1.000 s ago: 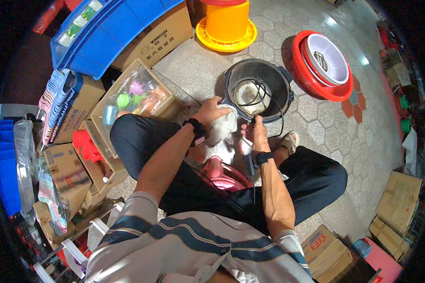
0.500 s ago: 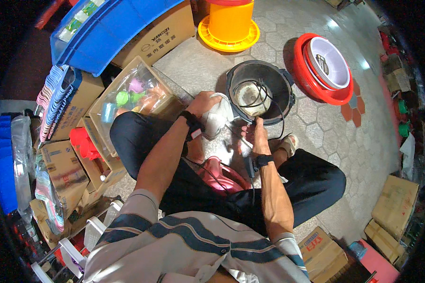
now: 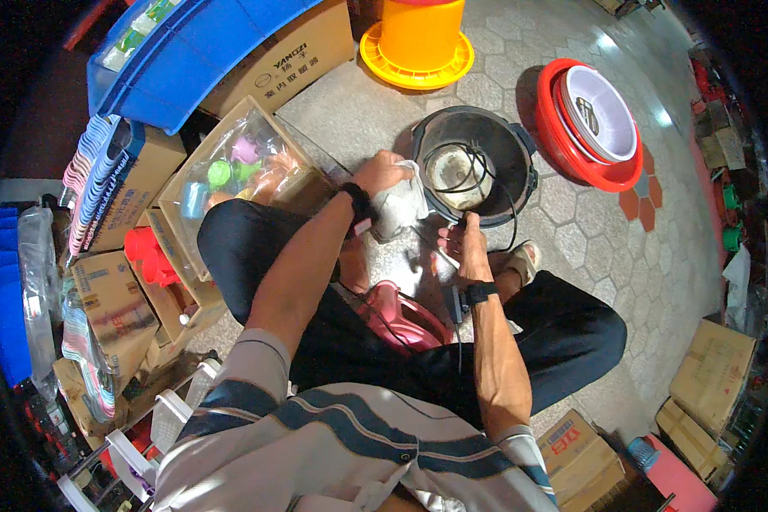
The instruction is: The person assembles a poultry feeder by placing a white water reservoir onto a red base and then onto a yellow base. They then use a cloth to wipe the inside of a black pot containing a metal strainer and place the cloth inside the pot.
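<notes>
A round black pot-like appliance body (image 3: 514, 147) stands on the floor in front of me, with a dark cord (image 3: 478, 175) coiled over the pale, stained bottom inside. My left hand (image 3: 382, 174) is closed around a bunched white cloth (image 3: 403, 203) and presses it against the left outer side of the black body. On the near rim my right hand (image 3: 468, 242) grips with the thumb on top, its other fingers partly below. Between my legs sits a pink plastic stool (image 3: 405, 317), partly hidden by my trousers.
A yellow feeder-like container (image 3: 418, 51) stands beyond the black body. Red and white basins (image 3: 548, 128) are stacked to the right. At the left, a carton (image 3: 172, 205) holds colourful plastic items under clear film, near a large blue tub (image 3: 222, 60). More cartons (image 3: 712, 367) lie at the lower right.
My left hand and the cloth have shifted slightly right and up along the black body's side. My right hand keeps its grip on the rim.
</notes>
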Motion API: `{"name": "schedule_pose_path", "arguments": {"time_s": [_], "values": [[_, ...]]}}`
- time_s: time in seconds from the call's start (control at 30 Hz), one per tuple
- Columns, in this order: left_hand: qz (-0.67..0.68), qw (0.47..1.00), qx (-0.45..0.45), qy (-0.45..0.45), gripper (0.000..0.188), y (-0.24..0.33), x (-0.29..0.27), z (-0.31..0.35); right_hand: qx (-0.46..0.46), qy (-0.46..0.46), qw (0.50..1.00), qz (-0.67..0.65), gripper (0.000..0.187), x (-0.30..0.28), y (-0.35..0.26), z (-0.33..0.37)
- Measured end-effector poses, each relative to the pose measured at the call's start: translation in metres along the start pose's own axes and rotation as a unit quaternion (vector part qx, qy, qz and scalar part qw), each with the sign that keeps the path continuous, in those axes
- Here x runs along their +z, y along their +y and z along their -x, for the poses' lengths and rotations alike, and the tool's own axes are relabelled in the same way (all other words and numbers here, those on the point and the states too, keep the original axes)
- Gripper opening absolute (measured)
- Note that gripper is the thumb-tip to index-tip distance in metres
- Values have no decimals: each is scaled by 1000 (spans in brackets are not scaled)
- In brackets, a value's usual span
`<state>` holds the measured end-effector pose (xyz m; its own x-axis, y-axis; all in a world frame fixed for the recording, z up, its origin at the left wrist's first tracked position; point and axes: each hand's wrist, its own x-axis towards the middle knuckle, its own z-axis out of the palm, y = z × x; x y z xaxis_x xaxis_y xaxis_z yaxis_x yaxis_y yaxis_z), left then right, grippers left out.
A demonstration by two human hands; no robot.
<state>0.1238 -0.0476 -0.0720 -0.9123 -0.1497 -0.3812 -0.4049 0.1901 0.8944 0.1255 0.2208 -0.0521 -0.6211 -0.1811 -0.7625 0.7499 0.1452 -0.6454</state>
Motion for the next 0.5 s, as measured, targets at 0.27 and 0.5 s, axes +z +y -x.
{"name": "schedule_pose_path", "arguments": {"time_s": [0.27, 0.5], "values": [[-89, 996, -1, 28, 25, 28, -23, -25, 27, 1, 1000, 6, 58, 1, -4, -2], [-245, 965, 89, -15, 31, 24, -21, -23, 22, 2, 1000, -4, 59, 5, -3, -2]]}}
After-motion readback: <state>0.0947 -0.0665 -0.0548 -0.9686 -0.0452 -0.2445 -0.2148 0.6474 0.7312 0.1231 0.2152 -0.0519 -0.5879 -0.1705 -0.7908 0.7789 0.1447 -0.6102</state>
